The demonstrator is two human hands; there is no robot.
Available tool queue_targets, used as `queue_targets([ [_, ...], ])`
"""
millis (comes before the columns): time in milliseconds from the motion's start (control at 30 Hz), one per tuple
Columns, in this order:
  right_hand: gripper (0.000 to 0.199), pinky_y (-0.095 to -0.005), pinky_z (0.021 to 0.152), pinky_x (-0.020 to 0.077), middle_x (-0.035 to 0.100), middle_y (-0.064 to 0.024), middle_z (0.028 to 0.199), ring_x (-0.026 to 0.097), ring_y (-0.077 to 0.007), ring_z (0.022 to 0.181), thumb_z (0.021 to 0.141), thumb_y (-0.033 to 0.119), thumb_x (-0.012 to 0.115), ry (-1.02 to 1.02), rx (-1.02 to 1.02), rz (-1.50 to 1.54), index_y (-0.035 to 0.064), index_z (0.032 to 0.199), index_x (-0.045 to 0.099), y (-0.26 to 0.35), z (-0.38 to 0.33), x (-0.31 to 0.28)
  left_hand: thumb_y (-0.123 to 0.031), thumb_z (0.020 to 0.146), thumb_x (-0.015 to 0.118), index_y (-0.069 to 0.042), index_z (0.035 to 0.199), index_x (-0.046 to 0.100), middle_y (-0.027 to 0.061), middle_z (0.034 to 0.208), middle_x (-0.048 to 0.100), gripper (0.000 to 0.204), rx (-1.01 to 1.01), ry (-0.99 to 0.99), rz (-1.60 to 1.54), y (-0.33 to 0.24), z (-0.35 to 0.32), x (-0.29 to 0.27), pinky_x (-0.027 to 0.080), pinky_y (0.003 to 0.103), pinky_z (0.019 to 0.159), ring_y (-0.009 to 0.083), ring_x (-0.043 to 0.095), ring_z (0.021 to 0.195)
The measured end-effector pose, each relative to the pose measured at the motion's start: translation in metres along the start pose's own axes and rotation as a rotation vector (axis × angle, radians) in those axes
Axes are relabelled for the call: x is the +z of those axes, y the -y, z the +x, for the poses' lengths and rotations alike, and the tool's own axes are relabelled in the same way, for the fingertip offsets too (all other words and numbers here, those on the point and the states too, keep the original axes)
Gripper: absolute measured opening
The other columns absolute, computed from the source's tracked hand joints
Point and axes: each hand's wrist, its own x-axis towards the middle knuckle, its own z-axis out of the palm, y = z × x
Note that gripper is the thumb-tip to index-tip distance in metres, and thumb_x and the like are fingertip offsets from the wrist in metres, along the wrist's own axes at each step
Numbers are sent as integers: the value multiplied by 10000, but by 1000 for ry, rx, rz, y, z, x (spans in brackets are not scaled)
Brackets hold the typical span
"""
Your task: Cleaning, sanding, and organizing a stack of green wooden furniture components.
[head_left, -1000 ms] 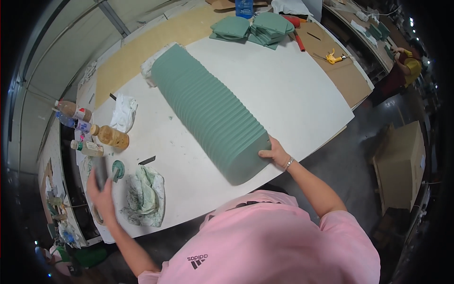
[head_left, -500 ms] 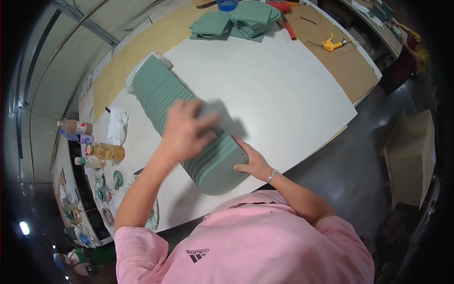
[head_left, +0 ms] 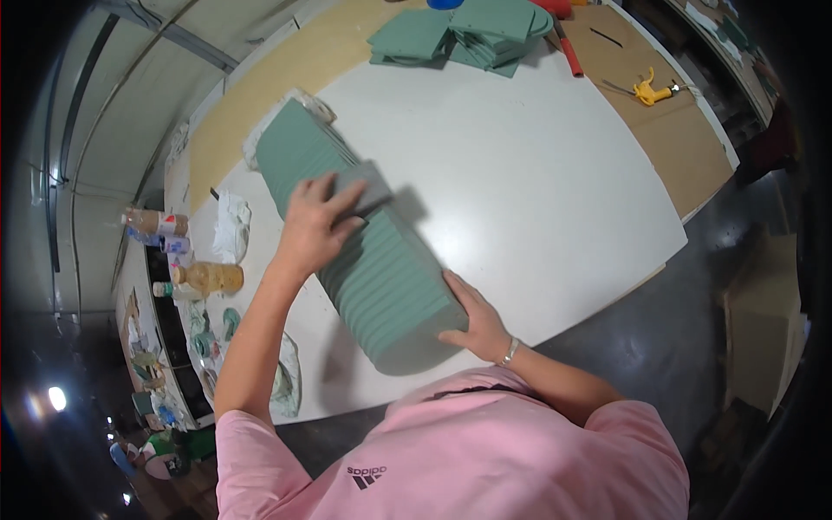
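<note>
A long row of thin green boards (head_left: 394,277) stands on edge, packed face to face, slanting across the white table from far left to near centre. My left hand (head_left: 312,225) is closed round a grey rectangular block (head_left: 371,187), which rests on the boards' upper edges about midway along the row. The block looks like a sanding block, though its underside is hidden. At the near end, my right hand (head_left: 481,322) grips the row, fingers along its right side and thumb over the last board's face. A crumpled whitish wrapping (head_left: 314,106) lies at the row's far end.
Loose green boards (head_left: 409,36) are piled at the back. A red-handled tool (head_left: 570,56) and a yellow air blow gun (head_left: 652,90) lie at back right. White cloth (head_left: 232,230) and bottles (head_left: 208,277) line the left side. A cardboard box (head_left: 763,321) stands beyond the right edge.
My left hand has moved the grey block farther up the row, away from me. My right hand stays at the near end. The whole view has shifted slightly.
</note>
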Motion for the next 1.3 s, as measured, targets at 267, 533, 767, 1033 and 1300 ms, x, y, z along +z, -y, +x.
queue_targets([
  [267,997,-393,1106,316,335,-227,1478,359,-374,1348,681,301,793,32,10,-30,18,1477,263,-3,0,-4,-237,747,720,-211,1208,638,187,1257,539,470,293,195,-98,52,38,6,408,477,963,368,526,1112],
  [533,1017,-413,1102,313,343,-243,1474,359,-393,1352,663,393,781,22,30,31,-13,1458,295,-7,5,0,-279,779,693,-199,1208,649,170,1272,537,438,484,181,-97,109,73,11,393,466,998,374,488,1154],
  [767,989,-425,1121,266,341,-215,1493,334,-356,1381,700,401,778,10,42,174,-1,1465,298,-6,7,5,-267,766,717,-210,1210,658,186,1307,525,451,-199,-16,114,203,130,13,411,417,1010,359,479,1193],
  [1033,995,-419,1131,244,327,-203,1504,318,-335,1392,699,379,784,22,66,251,-1,1473,287,-9,8,9,-249,783,704,-183,1223,644,164,1276,546,449,-417,-254,-9,257,127,30,406,418,997,338,496,1166],
  [1300,986,-420,1126,254,330,-217,1494,318,-335,1391,715,376,778,30,133,385,-22,1466,279,-15,-3,15,-314,801,684,-288,1322,551,140,1305,516,538,-850,-192,114,310,69,37,413,439,985,380,499,1137],
])
